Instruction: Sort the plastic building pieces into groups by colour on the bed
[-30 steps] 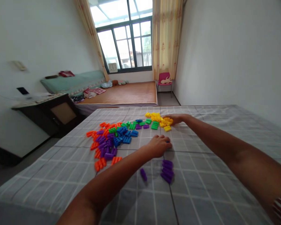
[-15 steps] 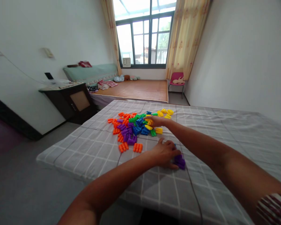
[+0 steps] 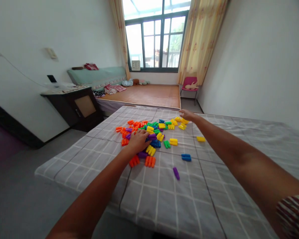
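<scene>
My left hand (image 3: pixel 139 141) is over the front of a heap of coloured plastic toy pieces. Its fingers curl round a purple toy piece (image 3: pixel 152 136) at the fingertips. Beneath that hand more purple, blue and orange pieces are partly hidden. My right hand (image 3: pixel 187 115) hovers at the far right of the heap, beside yellow toy pieces (image 3: pixel 178 119), with fingers stretched out and nothing visible in them. A lone purple piece (image 3: pixel 176 173), a blue pair (image 3: pixel 186 157) and a yellow piece (image 3: pixel 200 138) lie apart to the right.
Everything lies on a grey checked cloth (image 3: pixel 89 159) covering a bed-like surface. Orange toy pieces (image 3: pixel 150 161) sit at the heap's near edge. Beyond stand a second bed (image 3: pixel 151 94), a dark cabinet (image 3: pixel 82 108) and a pink chair (image 3: pixel 189 83).
My left hand has moved left from the purple pieces onto the heap. My right hand has lifted away to the back right. Yellow, blue and purple pieces now lie scattered nearer and rightward.
</scene>
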`<state>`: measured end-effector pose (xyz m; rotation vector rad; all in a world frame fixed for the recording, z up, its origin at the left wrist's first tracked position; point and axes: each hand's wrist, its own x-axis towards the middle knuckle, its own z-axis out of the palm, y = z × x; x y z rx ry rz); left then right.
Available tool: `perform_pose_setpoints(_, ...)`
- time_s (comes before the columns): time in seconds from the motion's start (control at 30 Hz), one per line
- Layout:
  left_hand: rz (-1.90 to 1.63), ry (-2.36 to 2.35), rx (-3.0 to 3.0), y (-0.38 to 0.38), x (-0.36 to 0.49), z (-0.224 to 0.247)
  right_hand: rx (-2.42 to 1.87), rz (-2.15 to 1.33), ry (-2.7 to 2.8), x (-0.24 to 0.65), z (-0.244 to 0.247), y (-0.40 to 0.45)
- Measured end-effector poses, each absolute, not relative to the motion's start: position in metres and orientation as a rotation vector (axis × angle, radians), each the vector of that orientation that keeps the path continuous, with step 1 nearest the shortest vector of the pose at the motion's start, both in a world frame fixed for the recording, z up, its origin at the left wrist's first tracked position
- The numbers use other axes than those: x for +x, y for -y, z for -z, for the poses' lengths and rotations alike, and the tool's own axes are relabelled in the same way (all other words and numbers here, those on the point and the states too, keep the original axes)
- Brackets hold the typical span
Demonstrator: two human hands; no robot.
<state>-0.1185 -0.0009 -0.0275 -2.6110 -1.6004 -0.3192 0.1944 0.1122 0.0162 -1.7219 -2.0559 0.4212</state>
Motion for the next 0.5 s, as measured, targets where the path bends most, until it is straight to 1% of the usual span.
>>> perform_pose_setpoints(0.17, 0.427, 1.563, -2.688, -0.004, -0.131, 0.035, -1.842, -0.471, 2.125, 0.213, 0.009, -0.127)
perform_pose_setpoints(0.33, 0.461, 1.575, -2.725, 0.004, -0.135, 0.044, -1.901, -0.550, 2.194, 0.184, 0.029, -0.143)
perform_pose_setpoints(0.5, 0.470, 1.635, -2.675, 0.013, -0.132, 0.051, -1.806, -0.893, 2.190, 0.132, 0.032, -0.131)
